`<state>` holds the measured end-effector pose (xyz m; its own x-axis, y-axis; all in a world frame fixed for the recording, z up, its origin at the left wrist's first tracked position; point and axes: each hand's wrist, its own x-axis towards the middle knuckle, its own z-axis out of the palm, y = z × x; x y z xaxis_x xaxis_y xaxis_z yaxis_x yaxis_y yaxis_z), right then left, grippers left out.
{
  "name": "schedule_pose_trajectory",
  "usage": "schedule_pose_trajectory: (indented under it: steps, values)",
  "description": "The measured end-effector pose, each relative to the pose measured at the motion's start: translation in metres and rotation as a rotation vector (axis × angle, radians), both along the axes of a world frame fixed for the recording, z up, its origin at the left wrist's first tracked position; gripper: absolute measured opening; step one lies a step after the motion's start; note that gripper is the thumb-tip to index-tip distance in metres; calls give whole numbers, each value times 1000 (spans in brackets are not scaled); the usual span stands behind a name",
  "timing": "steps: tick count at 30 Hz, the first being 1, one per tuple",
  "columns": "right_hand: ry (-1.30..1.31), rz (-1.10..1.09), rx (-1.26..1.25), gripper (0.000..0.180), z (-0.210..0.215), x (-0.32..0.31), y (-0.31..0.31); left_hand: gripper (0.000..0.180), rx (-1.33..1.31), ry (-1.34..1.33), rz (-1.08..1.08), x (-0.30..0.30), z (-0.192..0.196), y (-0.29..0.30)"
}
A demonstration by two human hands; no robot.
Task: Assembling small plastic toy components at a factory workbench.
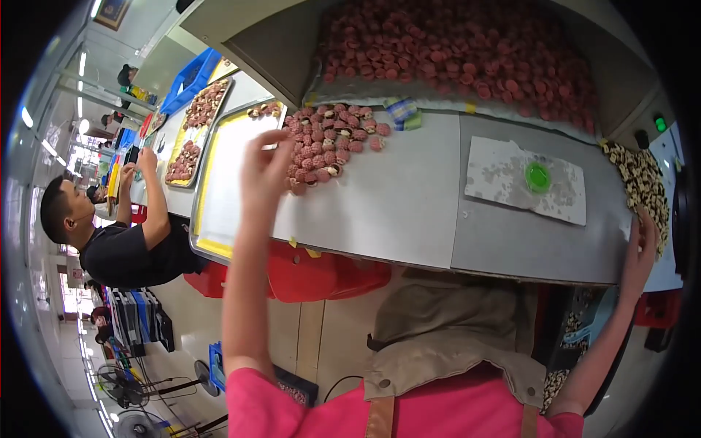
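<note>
- In the head view, the left hand [264, 157] is above centre-left of the frame, over the left edge of a heap of pink knobbly pieces [328, 142]; its fingers are bent and blurred, so one cannot tell whether they grasp a piece.
- The right hand [642, 244] is at the right edge of the frame, fingers lowered onto the near end of a pile of cream-and-dark pieces [639, 179]; whether one is pinched there cannot be told.
- The right fingers would likely do best to separate a single small piece with a light fingertip pinch, without sweeping neighbours off the bench [394, 204].
- On the left, the person should probably keep the wrist high enough to clear the heap, and lower any piece gently rather than drop it.
- The metal tray [226, 168] at left centre has much bare liner; pieces placed there would seem best kept in one layer.
- Between the hands, the round green dish [537, 177] stands on a stained white board [489, 171]; the right forearm should pass clear of both.
</note>
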<state>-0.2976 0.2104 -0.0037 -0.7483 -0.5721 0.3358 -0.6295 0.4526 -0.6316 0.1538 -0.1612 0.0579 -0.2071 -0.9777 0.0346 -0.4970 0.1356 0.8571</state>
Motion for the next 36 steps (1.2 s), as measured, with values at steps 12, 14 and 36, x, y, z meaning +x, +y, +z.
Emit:
schedule_pose_trajectory:
  steps: [12, 14, 36]
  values:
    - [408, -143, 247, 27, -3, -33, 16, 28, -360, 16, -6, 41, -39, -100]
    - [323, -143, 186, 26, 8, -16, -5, 26, -494, 17, -39, 3, -24, -75]
    - [135, 159, -2, 21, 31, 34, -16, 24, 193, 363, -468, -163, -3, 94]
